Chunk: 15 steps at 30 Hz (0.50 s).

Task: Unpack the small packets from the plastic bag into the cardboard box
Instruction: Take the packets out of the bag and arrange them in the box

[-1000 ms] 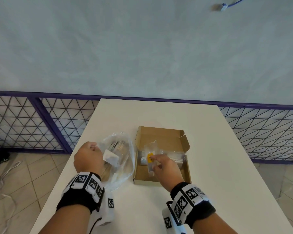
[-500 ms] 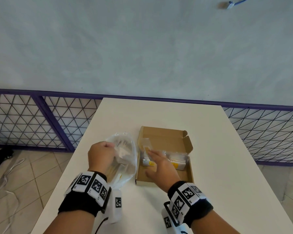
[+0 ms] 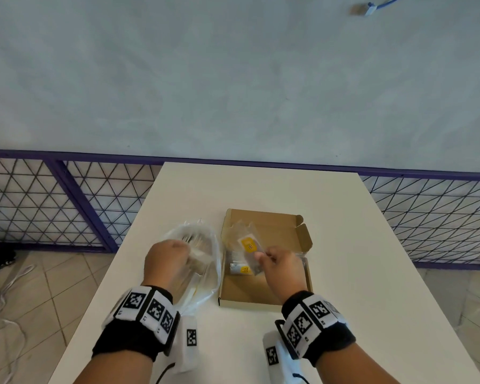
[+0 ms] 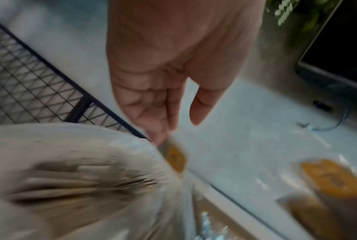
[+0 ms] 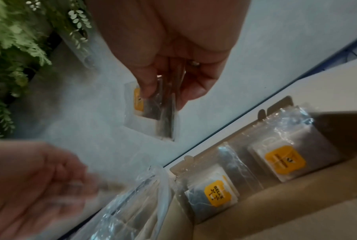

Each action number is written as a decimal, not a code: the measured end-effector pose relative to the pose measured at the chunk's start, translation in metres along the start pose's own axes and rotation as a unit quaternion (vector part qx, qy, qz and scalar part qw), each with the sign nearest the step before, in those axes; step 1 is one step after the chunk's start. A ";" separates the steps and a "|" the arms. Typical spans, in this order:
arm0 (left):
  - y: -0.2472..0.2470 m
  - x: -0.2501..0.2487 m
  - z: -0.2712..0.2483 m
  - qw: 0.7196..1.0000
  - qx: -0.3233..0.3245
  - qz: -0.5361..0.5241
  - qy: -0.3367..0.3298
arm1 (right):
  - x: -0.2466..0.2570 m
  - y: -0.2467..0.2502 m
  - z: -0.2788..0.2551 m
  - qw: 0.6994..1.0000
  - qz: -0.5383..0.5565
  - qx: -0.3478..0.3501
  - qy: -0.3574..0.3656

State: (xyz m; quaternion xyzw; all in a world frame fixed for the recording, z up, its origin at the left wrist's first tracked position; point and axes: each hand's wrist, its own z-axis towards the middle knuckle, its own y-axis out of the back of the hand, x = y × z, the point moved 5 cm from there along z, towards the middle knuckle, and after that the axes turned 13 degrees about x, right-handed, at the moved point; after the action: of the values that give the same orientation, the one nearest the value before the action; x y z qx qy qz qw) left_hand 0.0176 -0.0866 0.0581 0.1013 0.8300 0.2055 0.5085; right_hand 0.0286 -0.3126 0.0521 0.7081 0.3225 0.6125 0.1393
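Note:
An open cardboard box (image 3: 241, 292) lies mid-table with labelled packets (image 3: 240, 268) inside, seen as two yellow-labelled packets (image 5: 214, 193) in the right wrist view. My right hand (image 3: 261, 256) pinches a clear packet with a yellow label (image 3: 248, 245) above the box's left half; thumb and fingers (image 5: 146, 87) clamp it. The clear plastic bag (image 3: 205, 284) lies left of the box. My left hand (image 3: 186, 250) is at the bag's mouth, fingers curled on a blurred packet (image 3: 198, 260). The left wrist view is blurred; a labelled packet (image 4: 175, 160) sits at the fingertips.
The white table (image 3: 344, 245) runs far and right of the box. A purple mesh fence (image 3: 67, 206) stands behind its far and left edges. Tiled floor with a white cable (image 3: 9, 286) lies to the left. A fern (image 5: 13, 40) shows in the right wrist view.
My right hand, lowered flat into the box half a second ago, now holds a labelled packet raised above it. My left hand has shifted right, deeper into the bag's mouth.

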 end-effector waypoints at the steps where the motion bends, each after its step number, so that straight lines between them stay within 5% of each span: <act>1: -0.006 0.007 -0.002 0.996 0.045 0.073 0.034 | -0.003 0.000 0.000 1.000 0.026 0.004 -0.006; 4: -0.021 0.022 -0.007 0.972 0.112 0.175 0.106 | -0.006 -0.003 -0.002 0.998 0.066 0.015 -0.012; 9: -0.060 -0.014 -0.018 0.978 0.203 0.005 -0.041 | -0.004 -0.005 -0.002 0.991 0.130 0.016 -0.003; 15: -0.065 -0.030 -0.013 0.982 0.136 -0.054 -0.117 | -0.014 0.003 -0.001 0.986 0.164 0.034 -0.017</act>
State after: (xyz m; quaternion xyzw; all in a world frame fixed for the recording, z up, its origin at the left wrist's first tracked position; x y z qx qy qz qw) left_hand 0.0229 -0.1587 0.0587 0.1477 0.7895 0.0496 0.5936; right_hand 0.0280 -0.3238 0.0435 0.7658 0.2208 0.6036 0.0182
